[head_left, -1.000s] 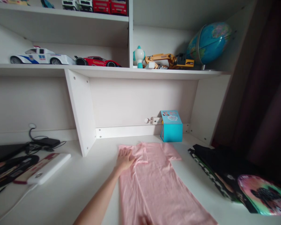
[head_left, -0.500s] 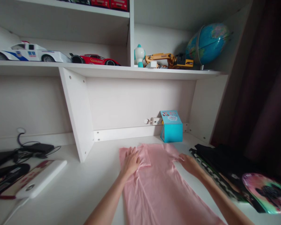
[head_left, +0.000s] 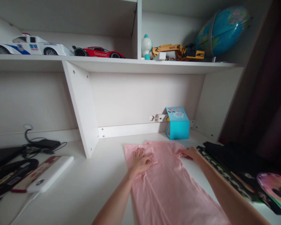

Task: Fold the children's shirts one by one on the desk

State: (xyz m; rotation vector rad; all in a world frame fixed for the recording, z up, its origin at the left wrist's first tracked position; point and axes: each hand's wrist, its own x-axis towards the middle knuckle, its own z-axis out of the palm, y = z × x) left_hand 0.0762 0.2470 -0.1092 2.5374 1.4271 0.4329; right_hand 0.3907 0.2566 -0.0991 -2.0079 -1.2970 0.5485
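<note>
A pink T-shirt (head_left: 170, 181) lies spread on the white desk, its lower part running out of the bottom of the view. My left hand (head_left: 141, 161) rests flat on its left sleeve, which is folded at the upper left; the fingers are stretched out and hold nothing. At the upper right, my right hand (head_left: 189, 153) is closed on the edge of the other sleeve, fingers bent round the fabric. The fingertips of that hand are partly hidden.
A blue desk calendar (head_left: 179, 129) stands behind the shirt. Dark folded clothes (head_left: 234, 168) lie to the right. On the left are a white power strip-like device (head_left: 50, 175) and a black adapter with cables (head_left: 46, 143). A shelf (head_left: 107, 65) with toy cars and a globe hangs above.
My left hand has slid slightly over the sleeve and lies flatter. My right hand keeps hold of the right sleeve, its wrist turned a little. The whole view has shifted somewhat.
</note>
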